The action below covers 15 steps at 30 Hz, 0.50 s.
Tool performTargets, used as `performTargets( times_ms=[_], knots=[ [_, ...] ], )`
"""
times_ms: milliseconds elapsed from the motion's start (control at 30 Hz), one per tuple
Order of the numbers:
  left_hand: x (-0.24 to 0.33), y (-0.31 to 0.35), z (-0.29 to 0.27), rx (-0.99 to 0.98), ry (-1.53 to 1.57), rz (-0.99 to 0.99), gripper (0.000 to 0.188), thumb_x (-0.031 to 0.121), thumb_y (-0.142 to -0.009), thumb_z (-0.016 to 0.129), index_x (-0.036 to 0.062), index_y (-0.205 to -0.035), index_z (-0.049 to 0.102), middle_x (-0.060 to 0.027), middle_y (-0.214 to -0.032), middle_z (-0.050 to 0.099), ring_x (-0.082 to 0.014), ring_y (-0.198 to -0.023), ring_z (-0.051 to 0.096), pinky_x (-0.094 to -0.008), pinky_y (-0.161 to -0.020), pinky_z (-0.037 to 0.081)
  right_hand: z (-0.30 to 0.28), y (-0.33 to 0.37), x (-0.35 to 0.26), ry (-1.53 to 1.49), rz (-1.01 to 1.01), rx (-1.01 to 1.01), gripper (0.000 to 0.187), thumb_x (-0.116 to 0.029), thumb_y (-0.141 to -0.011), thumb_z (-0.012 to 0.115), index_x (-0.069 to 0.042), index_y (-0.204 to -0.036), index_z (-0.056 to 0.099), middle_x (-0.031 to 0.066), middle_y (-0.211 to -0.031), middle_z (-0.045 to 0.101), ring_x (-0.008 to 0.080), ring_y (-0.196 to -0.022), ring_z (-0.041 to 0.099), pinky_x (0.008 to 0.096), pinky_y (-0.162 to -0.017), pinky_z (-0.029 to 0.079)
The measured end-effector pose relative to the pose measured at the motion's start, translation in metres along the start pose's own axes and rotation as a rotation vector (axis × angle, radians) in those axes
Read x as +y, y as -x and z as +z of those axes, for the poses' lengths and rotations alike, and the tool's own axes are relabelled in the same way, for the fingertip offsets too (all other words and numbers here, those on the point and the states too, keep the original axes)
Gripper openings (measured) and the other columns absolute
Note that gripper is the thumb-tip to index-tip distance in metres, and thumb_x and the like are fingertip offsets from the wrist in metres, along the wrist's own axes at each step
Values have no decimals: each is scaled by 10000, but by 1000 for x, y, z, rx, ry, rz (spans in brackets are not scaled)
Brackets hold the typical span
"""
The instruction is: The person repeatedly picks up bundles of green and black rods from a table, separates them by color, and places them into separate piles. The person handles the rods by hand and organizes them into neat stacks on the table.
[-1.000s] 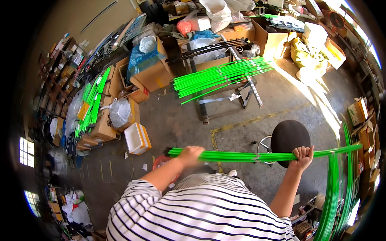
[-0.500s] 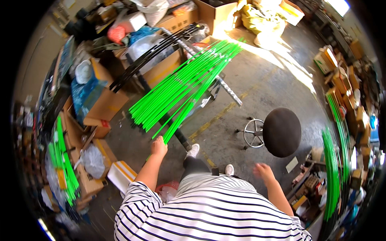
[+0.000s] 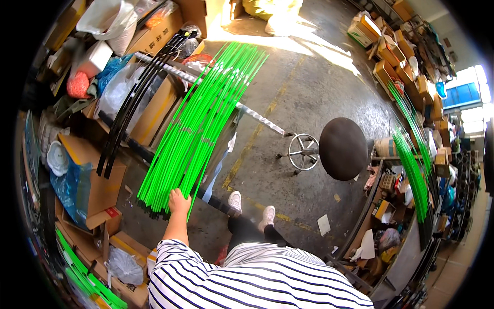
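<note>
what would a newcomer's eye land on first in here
Most likely the fan of bright green rods left of centre, lying across a stand, with the person's left grip at their near end. Next comes the round dark stool on the grey floor to their right. After that, probably another bunch of green rods at the far right, beside the cluttered shelving.

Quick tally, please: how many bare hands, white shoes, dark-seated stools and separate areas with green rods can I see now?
Bare hand (the left): 1
White shoes: 2
Dark-seated stool: 1
Areas with green rods, middle, right and lower left: 3
Total: 7
</note>
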State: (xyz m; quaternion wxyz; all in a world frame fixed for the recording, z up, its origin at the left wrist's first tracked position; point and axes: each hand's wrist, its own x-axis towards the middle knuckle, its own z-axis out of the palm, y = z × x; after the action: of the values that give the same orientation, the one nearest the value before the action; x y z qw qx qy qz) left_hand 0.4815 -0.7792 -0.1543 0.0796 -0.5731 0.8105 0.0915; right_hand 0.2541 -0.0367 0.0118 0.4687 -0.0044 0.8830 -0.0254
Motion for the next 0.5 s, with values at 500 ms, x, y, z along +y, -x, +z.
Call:
performTargets(
  times_ms=[500],
  knots=[
    [171,23,-32,100,-86,393,667,232,-709,726,73,-1251,372,-182,-1272,369,-346,-1171,391,-450,-976,330,97,69,-38,-533,110,322,277,-271,-810,575,-25,-901,663,171,-858,657,310,-828,630,381,-738,480]
  ],
)
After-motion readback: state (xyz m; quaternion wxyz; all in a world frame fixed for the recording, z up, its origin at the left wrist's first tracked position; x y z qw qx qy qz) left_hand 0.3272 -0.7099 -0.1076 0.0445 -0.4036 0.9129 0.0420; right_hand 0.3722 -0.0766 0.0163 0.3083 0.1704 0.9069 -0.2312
